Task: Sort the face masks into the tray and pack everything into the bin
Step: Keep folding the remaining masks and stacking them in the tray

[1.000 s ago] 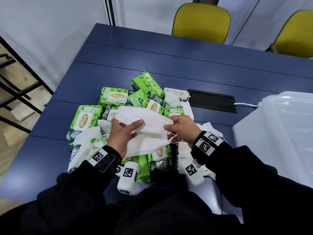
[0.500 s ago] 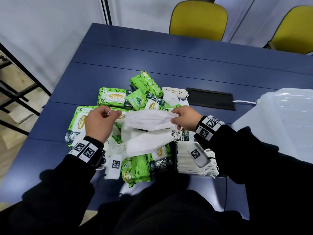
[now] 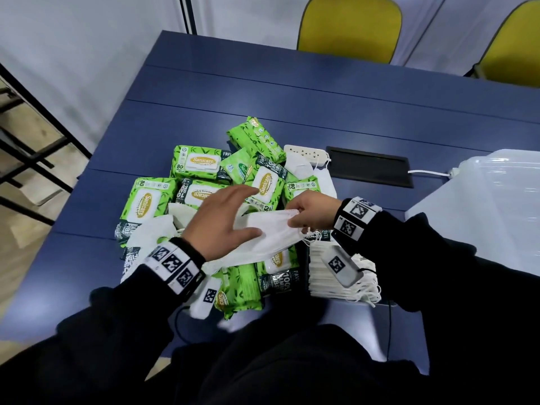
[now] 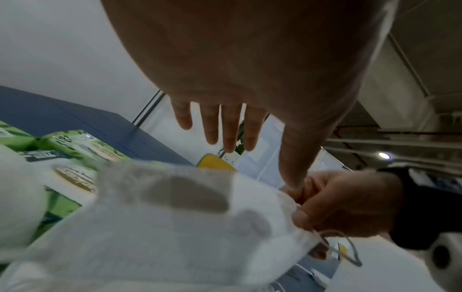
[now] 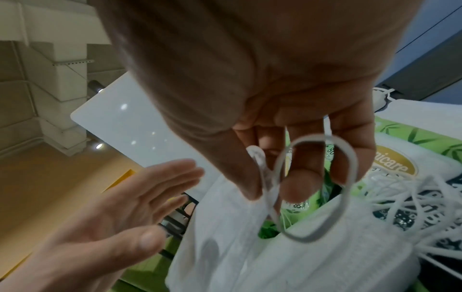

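Pinching one end of a white face mask [image 3: 268, 229] between thumb and fingertips, my right hand [image 3: 312, 211] holds it above the green wipe packs [image 3: 201, 168]. My left hand [image 3: 222, 223] hovers flat, fingers straight and spread, thumb over the mask.

White face mask [image 3: 271, 232], green leaf-patterned wipe packs [image 3: 198, 165], navy table [image 3: 292, 97], yellow chairs [image 3: 350, 27]
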`<control>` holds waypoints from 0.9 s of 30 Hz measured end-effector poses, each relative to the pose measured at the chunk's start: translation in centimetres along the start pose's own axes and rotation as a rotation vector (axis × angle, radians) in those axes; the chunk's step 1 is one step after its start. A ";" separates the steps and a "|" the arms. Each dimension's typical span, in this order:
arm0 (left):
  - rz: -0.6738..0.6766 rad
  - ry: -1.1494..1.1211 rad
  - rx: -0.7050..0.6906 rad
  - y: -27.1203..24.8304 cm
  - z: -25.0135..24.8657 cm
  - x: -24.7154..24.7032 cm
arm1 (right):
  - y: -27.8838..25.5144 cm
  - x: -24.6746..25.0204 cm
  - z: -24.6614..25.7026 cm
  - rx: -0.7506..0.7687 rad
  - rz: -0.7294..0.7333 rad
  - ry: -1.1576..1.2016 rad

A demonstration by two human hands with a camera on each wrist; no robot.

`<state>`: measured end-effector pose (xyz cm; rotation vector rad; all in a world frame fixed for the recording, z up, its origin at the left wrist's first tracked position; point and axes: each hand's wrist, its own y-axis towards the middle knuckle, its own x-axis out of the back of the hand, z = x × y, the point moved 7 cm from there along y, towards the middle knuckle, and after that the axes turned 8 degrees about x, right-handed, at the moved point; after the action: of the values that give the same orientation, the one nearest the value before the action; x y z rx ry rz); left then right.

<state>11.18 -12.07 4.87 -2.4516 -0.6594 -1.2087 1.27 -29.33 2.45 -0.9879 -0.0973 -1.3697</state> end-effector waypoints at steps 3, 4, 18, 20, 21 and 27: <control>0.153 -0.077 0.109 1.7 0.5 -1.8 | 0.2 -0.2 -0.3 0.019 0.020 0.062; 0.175 -0.134 0.144 1.9 1.2 -2.0 | 0.3 -0.2 -0.7 0.006 0.005 0.108; 0.156 -0.236 0.391 3.5 6.2 -7.2 | -0.5 0.8 -9.5 -0.358 -0.176 0.394; 0.155 -0.255 0.387 3.7 6.1 -7.3 | -0.7 1.3 -10.1 -0.374 -0.193 0.437; 0.162 -0.245 0.379 3.8 6.0 -7.5 | -0.8 1.4 -10.5 -0.377 -0.198 0.459; 0.145 -0.107 0.306 4.0 5.1 -8.5 | -1.0 0.5 -12.2 -0.418 -0.189 0.550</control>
<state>12.14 -15.21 -5.36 -2.2728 -0.6312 -0.8572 -5.22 -37.31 -4.27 -0.9191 0.5398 -1.8377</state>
